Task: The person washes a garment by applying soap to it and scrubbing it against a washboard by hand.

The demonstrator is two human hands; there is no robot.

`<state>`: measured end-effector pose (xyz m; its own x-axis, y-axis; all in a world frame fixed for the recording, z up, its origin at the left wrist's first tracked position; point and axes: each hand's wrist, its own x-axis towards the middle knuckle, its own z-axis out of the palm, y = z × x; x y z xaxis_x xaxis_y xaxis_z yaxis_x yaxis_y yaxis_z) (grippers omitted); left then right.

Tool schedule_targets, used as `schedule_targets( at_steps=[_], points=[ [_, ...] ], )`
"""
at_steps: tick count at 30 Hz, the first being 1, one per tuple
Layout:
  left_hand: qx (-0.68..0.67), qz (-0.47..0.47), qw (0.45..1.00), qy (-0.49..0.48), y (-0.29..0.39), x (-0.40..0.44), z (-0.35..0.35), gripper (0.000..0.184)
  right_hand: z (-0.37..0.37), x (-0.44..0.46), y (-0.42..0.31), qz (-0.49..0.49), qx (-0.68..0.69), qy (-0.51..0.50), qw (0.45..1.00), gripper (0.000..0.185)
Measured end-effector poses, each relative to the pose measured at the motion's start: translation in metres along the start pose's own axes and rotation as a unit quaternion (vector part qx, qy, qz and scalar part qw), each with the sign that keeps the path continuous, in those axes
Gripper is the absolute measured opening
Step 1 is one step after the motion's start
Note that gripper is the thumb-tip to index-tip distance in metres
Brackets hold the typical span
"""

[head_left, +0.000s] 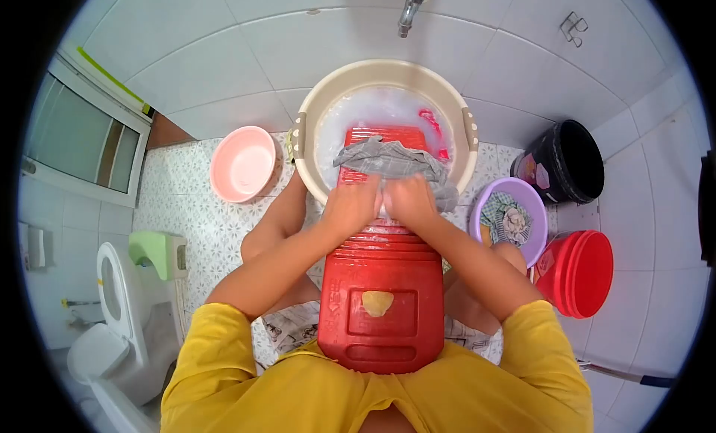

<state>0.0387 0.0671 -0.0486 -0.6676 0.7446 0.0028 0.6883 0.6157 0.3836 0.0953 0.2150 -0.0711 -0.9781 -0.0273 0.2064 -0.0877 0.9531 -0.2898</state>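
Observation:
A red plastic washboard (382,273) slopes from my lap into a large cream basin (312,161) of sudsy water. Wet grey cloth (391,161) lies bunched across its ridges. My left hand (355,206) and my right hand (409,199) are side by side over the ridges, both closed on the near part of the cloth. The right one is slightly smeared by motion, and the fingertips are partly hidden. On the washboard's flat near end rests a yellowish bar of soap (377,303). Something bright pink (430,123) floats at the basin's right side.
A tap (411,9) juts from the wall above the basin. At left stand a pink basin (243,164), a green stool (158,255) and a toilet (118,299). At right are a purple basin of clothes (538,217), a black bucket (570,163) and a red bucket (585,275).

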Motion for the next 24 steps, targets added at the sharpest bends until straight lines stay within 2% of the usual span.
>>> schedule_targets(
  at_steps=[1, 3, 4, 6, 7, 8, 9, 10, 12, 14, 16, 17, 18, 20, 21, 22, 23, 24],
  points=[
    [-0.003, -0.029, 0.999, 0.017, -0.001, 0.015, 0.002, 0.024, 0.009, 0.015, 0.006, -0.001, 0.0, 0.002, 1.0, 0.019],
    [-0.004, -0.058, 0.998, 0.035, -0.008, 0.039, 0.001, 0.024, 0.019, 0.038, 0.012, 0.081, -0.005, 0.054, 0.995, 0.022],
    [-0.02, -0.082, 0.996, 0.023, -0.013, 0.049, 0.001, 0.026, 0.016, 0.044, 0.013, 0.08, -0.004, 0.056, 0.995, 0.022],
    [-0.036, -0.104, 0.994, 0.017, -0.029, 0.055, 0.012, 0.028, 0.004, 0.051, 0.018, 0.137, 0.06, 0.013, 0.989, 0.029],
    [-0.212, -0.102, 0.97, 0.065, -0.049, 0.056, 0.024, 0.028, -0.004, 0.049, 0.022, 0.134, 0.058, 0.018, 0.989, 0.029],
    [-0.381, -0.094, 0.913, 0.107, -0.061, 0.059, 0.028, 0.027, -0.012, 0.043, 0.029, 0.114, 0.147, 0.007, 0.983, 0.033],
    [-0.663, -0.163, 0.729, 0.05, -0.046, 0.046, 0.004, 0.023, -0.017, 0.034, 0.036, 0.093, 0.234, -0.006, 0.968, 0.039],
    [-0.664, -0.163, 0.728, 0.05, -0.041, 0.041, -0.008, 0.023, -0.02, 0.025, 0.041, 0.093, 0.233, -0.006, 0.968, 0.039],
    [-0.868, -0.253, 0.427, -0.02, -0.039, 0.032, -0.018, 0.02, -0.026, 0.006, 0.045, -0.016, 0.209, -0.017, 0.978, 0.047],
    [-0.865, -0.233, 0.445, -0.01, -0.045, 0.026, -0.022, 0.019, -0.038, 0.0, 0.051, -0.001, 0.201, -0.022, 0.979, 0.043],
    [-0.836, -0.231, 0.496, 0.036, -0.041, 0.015, -0.034, 0.017, -0.061, 0.001, 0.06, 0.122, 0.375, -0.066, 0.917, 0.031],
    [-0.807, -0.243, 0.536, 0.034, -0.039, 0.009, -0.037, 0.017, -0.07, 0.003, 0.063, 0.111, 0.422, -0.026, 0.9, 0.023],
    [-0.808, -0.243, 0.536, 0.034, -0.04, 0.003, -0.037, 0.017, -0.076, 0.003, 0.068, 0.111, 0.421, -0.026, 0.9, 0.023],
    [-0.58, -0.198, 0.79, -0.01, -0.039, -0.011, -0.032, 0.018, -0.084, 0.001, 0.076, 0.154, 0.482, -0.046, 0.861, 0.015],
    [-0.413, -0.169, 0.895, 0.009, -0.029, -0.02, -0.042, 0.019, -0.085, -0.006, 0.071, 0.126, 0.454, -0.038, 0.882, 0.014],
    [-0.414, -0.172, 0.894, 0.009, -0.024, -0.029, -0.042, 0.019, -0.086, -0.013, 0.061, 0.126, 0.454, -0.042, 0.881, 0.014],
    [-0.268, -0.054, 0.959, 0.081, -0.019, -0.037, -0.039, 0.02, -0.087, -0.019, 0.046, 0.084, 0.354, -0.05, 0.93, 0.017],
    [-0.11, 0.067, 0.981, 0.148, -0.012, -0.045, -0.036, 0.021, -0.083, -0.025, 0.032, 0.04, 0.249, -0.058, 0.966, 0.02]
  ],
)
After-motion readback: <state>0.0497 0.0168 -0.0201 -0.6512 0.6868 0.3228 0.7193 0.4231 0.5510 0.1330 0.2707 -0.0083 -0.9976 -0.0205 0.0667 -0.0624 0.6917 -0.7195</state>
